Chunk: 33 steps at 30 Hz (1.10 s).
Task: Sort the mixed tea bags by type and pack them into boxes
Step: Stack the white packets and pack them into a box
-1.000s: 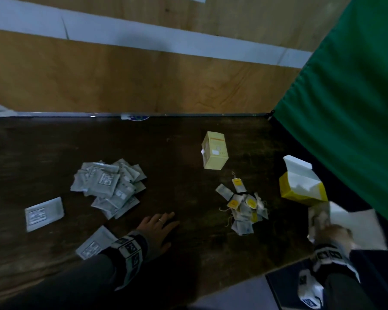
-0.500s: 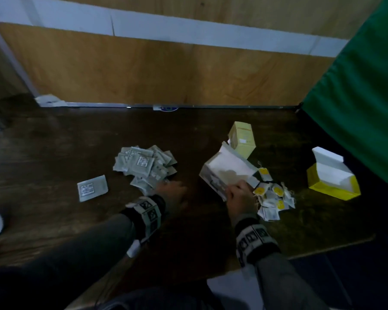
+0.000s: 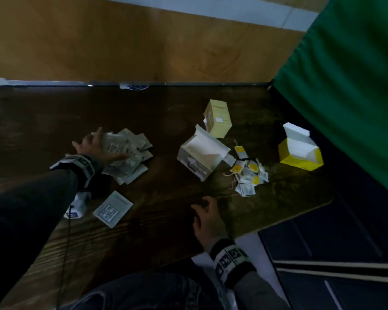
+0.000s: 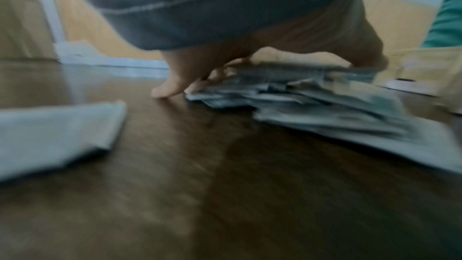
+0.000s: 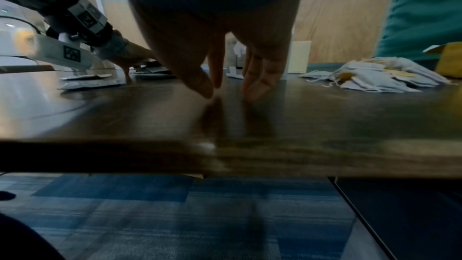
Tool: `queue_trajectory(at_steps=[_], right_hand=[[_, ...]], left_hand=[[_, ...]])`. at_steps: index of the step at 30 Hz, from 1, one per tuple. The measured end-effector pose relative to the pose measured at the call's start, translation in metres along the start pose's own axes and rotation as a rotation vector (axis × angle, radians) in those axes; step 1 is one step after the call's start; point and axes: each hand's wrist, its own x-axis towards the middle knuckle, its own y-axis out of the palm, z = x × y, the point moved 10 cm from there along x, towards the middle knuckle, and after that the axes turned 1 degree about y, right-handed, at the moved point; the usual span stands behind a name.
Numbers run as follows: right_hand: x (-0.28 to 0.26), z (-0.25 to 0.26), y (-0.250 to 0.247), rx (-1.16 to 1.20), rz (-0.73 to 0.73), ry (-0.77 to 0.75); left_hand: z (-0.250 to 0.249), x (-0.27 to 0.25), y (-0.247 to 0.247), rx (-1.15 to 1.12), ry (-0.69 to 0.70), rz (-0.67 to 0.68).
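Dark wooden table (image 3: 166, 220), green curtain (image 3: 349, 86)

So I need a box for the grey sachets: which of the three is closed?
The pale yellow box at the back; the white box and bright yellow box stand open.

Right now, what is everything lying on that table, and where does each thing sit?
Table: one, dark wood, under everything.
Grey sachet pile: one heap, silver-grey, left of centre.
Loose grey sachet: one, silver-grey, nearer the person.
White open box: one, centre.
Pale yellow box: one, closed, behind the white one.
Yellow-tagged tea bags: one heap, white, right of centre.
Bright yellow box: one, open, far right.
Left hand: fingers spread on the grey pile.
Right hand: empty, fingertips on the near table edge.
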Motion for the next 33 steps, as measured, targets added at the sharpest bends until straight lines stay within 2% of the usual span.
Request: queue_trajectory(at_steps=[4, 8, 10, 11, 13, 14, 17, 19, 20, 24, 27, 30, 33], right_hand=[[-0.008, -0.015, 0.013, -0.014, 0.12, 0.058], [-0.005, -0.024, 0.01, -0.039, 0.111, 0.107], [-0.003, -0.024, 0.011, -0.055, 0.106, 0.114], [-0.002, -0.025, 0.011, -0.062, 0.098, 0.115], [-0.001, -0.026, 0.012, -0.073, 0.098, 0.122], [-0.001, -0.026, 0.012, -0.075, 0.102, 0.129], [0.0, -0.027, 0.012, -0.08, 0.118, 0.158], [0.002, -0.023, 0.009, -0.088, 0.12, 0.159], [0.004, -0.02, 0.008, -0.088, 0.123, 0.157], [0.018, -0.002, 0.006, 0.031, 0.144, 0.178], [0.028, 0.017, 0.016, 0.183, 0.254, 0.213], [0.028, 0.041, 0.028, 0.02, 0.386, 0.13], [0.027, 0.044, 0.035, -0.085, 0.409, 0.117]], left_hand=[[-0.028, -0.003, 0.033, 0.127, 0.152, 0.081], [-0.061, -0.03, 0.07, 0.212, 0.266, 0.125], [-0.072, -0.043, 0.081, 0.165, 0.314, 0.163], [-0.071, -0.047, 0.08, 0.07, 0.31, 0.186], [-0.056, -0.046, 0.061, -0.122, 0.248, 0.156], [-0.039, -0.042, 0.046, -0.142, 0.192, 0.103], [0.031, -0.041, 0.004, 0.108, -0.083, -0.039], [0.075, -0.052, 0.004, 0.163, -0.261, -0.005], [0.085, -0.059, 0.011, 0.159, -0.285, 0.016], [0.074, -0.078, 0.039, 0.106, -0.203, 0.043], [0.05, -0.084, 0.045, 0.107, -0.092, 0.015], [0.02, -0.098, 0.063, 0.089, 0.072, 0.009], [-0.003, -0.113, 0.091, 0.152, 0.192, 0.076]])
